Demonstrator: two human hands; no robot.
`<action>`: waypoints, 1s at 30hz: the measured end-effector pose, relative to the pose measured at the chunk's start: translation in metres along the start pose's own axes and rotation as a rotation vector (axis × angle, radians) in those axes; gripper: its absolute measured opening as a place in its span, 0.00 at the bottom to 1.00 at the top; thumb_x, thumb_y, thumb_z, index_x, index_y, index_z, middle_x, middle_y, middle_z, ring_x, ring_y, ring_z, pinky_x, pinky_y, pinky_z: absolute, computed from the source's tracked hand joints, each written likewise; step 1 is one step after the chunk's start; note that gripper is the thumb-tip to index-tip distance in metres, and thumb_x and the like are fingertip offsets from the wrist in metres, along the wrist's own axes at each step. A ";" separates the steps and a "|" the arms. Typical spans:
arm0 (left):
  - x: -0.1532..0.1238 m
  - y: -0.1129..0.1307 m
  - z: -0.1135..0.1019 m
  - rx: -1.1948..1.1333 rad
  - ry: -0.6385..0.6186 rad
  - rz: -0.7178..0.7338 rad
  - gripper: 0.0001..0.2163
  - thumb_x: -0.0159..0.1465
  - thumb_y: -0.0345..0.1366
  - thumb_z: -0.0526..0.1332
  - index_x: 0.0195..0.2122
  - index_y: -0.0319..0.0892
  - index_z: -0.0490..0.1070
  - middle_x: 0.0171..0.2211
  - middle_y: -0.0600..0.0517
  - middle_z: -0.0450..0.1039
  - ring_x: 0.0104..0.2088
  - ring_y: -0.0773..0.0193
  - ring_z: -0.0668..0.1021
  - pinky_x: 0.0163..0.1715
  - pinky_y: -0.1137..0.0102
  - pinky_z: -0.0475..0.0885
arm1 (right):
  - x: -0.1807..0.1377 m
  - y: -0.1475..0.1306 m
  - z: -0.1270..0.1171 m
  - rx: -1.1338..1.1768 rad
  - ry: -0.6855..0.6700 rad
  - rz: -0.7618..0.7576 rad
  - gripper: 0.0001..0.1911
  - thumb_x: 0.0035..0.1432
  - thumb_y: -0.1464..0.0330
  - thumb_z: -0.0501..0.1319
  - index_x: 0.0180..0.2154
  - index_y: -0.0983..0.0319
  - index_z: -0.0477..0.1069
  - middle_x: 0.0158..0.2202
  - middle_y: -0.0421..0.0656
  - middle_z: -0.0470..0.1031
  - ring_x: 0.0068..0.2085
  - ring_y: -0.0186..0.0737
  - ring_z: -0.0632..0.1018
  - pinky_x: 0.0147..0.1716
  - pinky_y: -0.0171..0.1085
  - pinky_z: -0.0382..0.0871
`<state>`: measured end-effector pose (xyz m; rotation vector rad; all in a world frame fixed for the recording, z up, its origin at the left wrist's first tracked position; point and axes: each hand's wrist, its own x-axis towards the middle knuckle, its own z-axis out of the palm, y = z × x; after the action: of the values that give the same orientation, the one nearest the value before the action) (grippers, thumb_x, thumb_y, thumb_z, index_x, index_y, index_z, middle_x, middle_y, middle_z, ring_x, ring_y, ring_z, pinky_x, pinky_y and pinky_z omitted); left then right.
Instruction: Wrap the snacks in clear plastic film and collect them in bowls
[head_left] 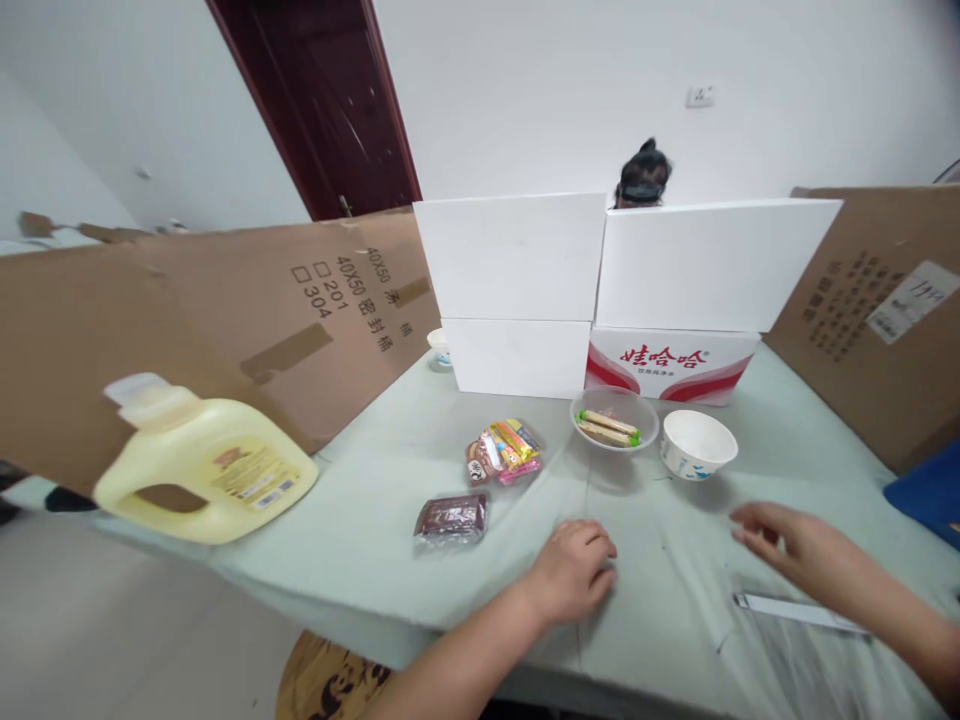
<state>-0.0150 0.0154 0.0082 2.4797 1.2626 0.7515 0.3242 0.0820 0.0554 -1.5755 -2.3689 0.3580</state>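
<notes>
My left hand (576, 572) rests on the table cloth, its fingers curled in and nothing visible in them. Up and to its left lies a dark brown block in clear plastic wrap (452, 516). Past that is a clear bag of colourful packaged snacks (505, 452). My right hand (795, 548) hovers over the right side of the table, fingers reaching left and thumb apart, holding nothing. Just beyond it stands a white paper bowl (699, 446) with a blue print. Beside this bowl, a translucent plastic bowl (615, 420) holds wrapped sticks with green ends (609, 428).
White boxes (525, 357) form a wall at the back, a person's head (643, 177) behind. Cardboard panels (360, 330) flank the table. A yellow jug (247, 470) stands left, a blue object (930, 490) right. A white strip (799, 612) lies under my right forearm.
</notes>
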 end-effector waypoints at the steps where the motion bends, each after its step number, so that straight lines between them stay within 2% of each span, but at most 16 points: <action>1: 0.000 0.002 -0.010 -0.010 -0.018 0.002 0.09 0.59 0.32 0.62 0.41 0.42 0.71 0.42 0.49 0.75 0.45 0.59 0.76 0.47 0.64 0.70 | -0.020 0.009 0.015 -0.020 0.025 -0.023 0.17 0.59 0.52 0.56 0.41 0.54 0.77 0.41 0.48 0.80 0.36 0.46 0.80 0.34 0.42 0.74; 4: 0.009 -0.005 -0.050 0.091 -0.019 -0.046 0.11 0.60 0.33 0.62 0.44 0.43 0.71 0.45 0.49 0.74 0.47 0.58 0.75 0.50 0.63 0.68 | -0.064 0.029 0.059 -0.127 0.179 -0.134 0.22 0.57 0.49 0.57 0.43 0.55 0.77 0.44 0.48 0.79 0.44 0.50 0.79 0.42 0.47 0.73; 8: 0.031 -0.042 -0.098 0.496 0.008 -0.337 0.17 0.63 0.35 0.59 0.54 0.43 0.67 0.56 0.42 0.66 0.56 0.48 0.68 0.55 0.54 0.63 | -0.083 0.034 0.093 -0.240 0.392 -0.163 0.23 0.61 0.50 0.51 0.49 0.55 0.74 0.51 0.45 0.76 0.48 0.50 0.76 0.45 0.50 0.70; 9: 0.036 -0.053 -0.104 0.543 -0.018 -0.398 0.19 0.64 0.39 0.60 0.56 0.45 0.66 0.58 0.41 0.64 0.56 0.47 0.67 0.54 0.53 0.63 | -0.084 0.032 0.095 -0.250 0.409 -0.165 0.23 0.62 0.51 0.51 0.50 0.55 0.73 0.51 0.45 0.75 0.49 0.50 0.76 0.46 0.50 0.69; 12: 0.042 -0.076 -0.111 0.557 -0.077 -0.428 0.21 0.61 0.44 0.63 0.55 0.46 0.68 0.55 0.41 0.67 0.54 0.46 0.69 0.53 0.54 0.65 | -0.083 0.028 0.095 -0.250 0.420 -0.179 0.22 0.62 0.51 0.52 0.50 0.54 0.73 0.51 0.45 0.75 0.49 0.49 0.75 0.46 0.48 0.68; 16: 0.040 -0.083 -0.112 0.524 -0.070 -0.429 0.17 0.61 0.36 0.63 0.52 0.47 0.71 0.52 0.44 0.71 0.53 0.50 0.71 0.53 0.58 0.65 | -0.083 0.027 0.092 -0.242 0.429 -0.177 0.22 0.63 0.51 0.51 0.49 0.54 0.73 0.51 0.45 0.75 0.49 0.49 0.75 0.46 0.47 0.67; 19: 0.037 -0.082 -0.129 0.480 0.022 -0.473 0.15 0.62 0.29 0.58 0.49 0.46 0.72 0.48 0.46 0.75 0.47 0.54 0.75 0.48 0.63 0.69 | -0.084 0.027 0.093 -0.236 0.428 -0.168 0.23 0.63 0.51 0.51 0.49 0.55 0.73 0.51 0.45 0.75 0.49 0.49 0.75 0.46 0.48 0.67; 22: 0.032 -0.081 -0.158 0.463 0.200 -0.547 0.16 0.66 0.29 0.51 0.53 0.43 0.69 0.47 0.45 0.75 0.46 0.55 0.76 0.46 0.64 0.70 | -0.084 0.026 0.094 -0.235 0.423 -0.159 0.23 0.63 0.50 0.50 0.49 0.55 0.73 0.51 0.45 0.75 0.49 0.49 0.75 0.47 0.48 0.67; 24: 0.027 -0.078 -0.172 0.286 0.425 -0.574 0.16 0.66 0.33 0.50 0.52 0.42 0.68 0.44 0.46 0.76 0.43 0.57 0.77 0.43 0.65 0.71 | -0.084 0.025 0.094 -0.235 0.428 -0.154 0.23 0.64 0.51 0.50 0.48 0.55 0.74 0.50 0.45 0.75 0.49 0.49 0.75 0.47 0.47 0.67; 26: 0.020 -0.071 -0.172 -0.130 0.650 -0.576 0.14 0.65 0.39 0.54 0.48 0.41 0.70 0.36 0.50 0.75 0.35 0.61 0.77 0.36 0.69 0.73 | -0.084 0.023 0.093 -0.236 0.431 -0.142 0.23 0.64 0.51 0.50 0.48 0.55 0.74 0.50 0.45 0.75 0.49 0.49 0.75 0.46 0.47 0.67; 27: 0.018 -0.066 -0.165 -0.348 0.711 -0.571 0.14 0.63 0.43 0.56 0.45 0.40 0.70 0.33 0.52 0.74 0.32 0.63 0.77 0.33 0.70 0.73 | -0.084 0.022 0.092 -0.238 0.428 -0.136 0.22 0.64 0.51 0.50 0.48 0.55 0.74 0.50 0.45 0.75 0.49 0.49 0.75 0.46 0.47 0.67; 28: 0.015 -0.060 -0.154 -0.524 0.723 -0.567 0.16 0.61 0.46 0.57 0.43 0.40 0.70 0.31 0.52 0.74 0.29 0.64 0.76 0.30 0.71 0.73 | -0.084 0.021 0.091 -0.240 0.425 -0.130 0.22 0.64 0.51 0.49 0.47 0.55 0.74 0.50 0.45 0.75 0.49 0.49 0.75 0.46 0.47 0.67; 30: 0.012 -0.046 -0.119 -0.639 0.634 -0.571 0.18 0.60 0.49 0.57 0.41 0.39 0.70 0.31 0.51 0.74 0.29 0.64 0.77 0.28 0.70 0.74 | -0.084 0.017 0.088 -0.246 0.415 -0.119 0.22 0.65 0.52 0.49 0.47 0.55 0.74 0.51 0.45 0.75 0.49 0.48 0.75 0.46 0.47 0.67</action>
<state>-0.1064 0.0516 0.0910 1.3179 1.4968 1.5255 0.3384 0.0060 -0.0400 -1.4261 -2.2212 -0.2723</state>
